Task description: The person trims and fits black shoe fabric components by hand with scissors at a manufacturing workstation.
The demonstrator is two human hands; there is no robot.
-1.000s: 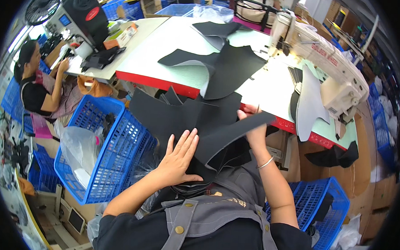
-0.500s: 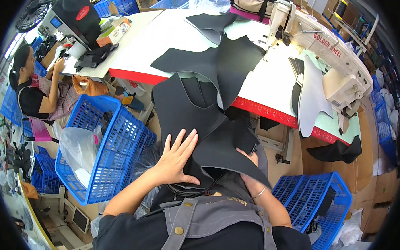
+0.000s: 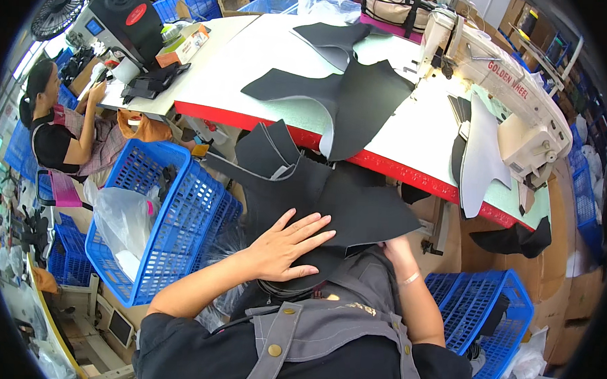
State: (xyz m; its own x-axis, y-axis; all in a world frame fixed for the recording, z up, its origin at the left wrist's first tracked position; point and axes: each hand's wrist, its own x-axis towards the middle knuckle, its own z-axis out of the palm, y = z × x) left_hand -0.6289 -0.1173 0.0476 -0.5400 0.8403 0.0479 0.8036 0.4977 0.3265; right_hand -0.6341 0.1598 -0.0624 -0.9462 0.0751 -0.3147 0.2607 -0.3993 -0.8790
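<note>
A: Lying across the person's lap, near the middle of the table's red front edge, was a black sheet piece [image 3: 370, 216]. Why the lap, do you think?

B: The legs gave it a bed, I'd guess, with other dark layers bunched beneath. The left hand [image 3: 291, 246] lay flat on top, fingers stretched and a little apart, gripping nothing; I took that as weight to stop it sliding.

A: And the right hand [image 3: 397, 251]?

B: At the sheet's right-hand border, perhaps steadying it. Its fingertips were mostly hidden, so I couldn't tell how far they had closed, or on what.

A: Beyond that, a dark panel [image 3: 372, 101] rested on the table [image 3: 255, 45], its lower end drooping over the front edge, probably within easy reach.

B: Toward the right end sat the sewing machine [image 3: 485, 62], a pale panel [image 3: 484, 157] beside it, also jutting past that edge.

A: A blue basket [image 3: 204, 219] stood at the left, another blue crate [image 3: 448, 297] at the right, both handy to the seat, I'd say.
</note>
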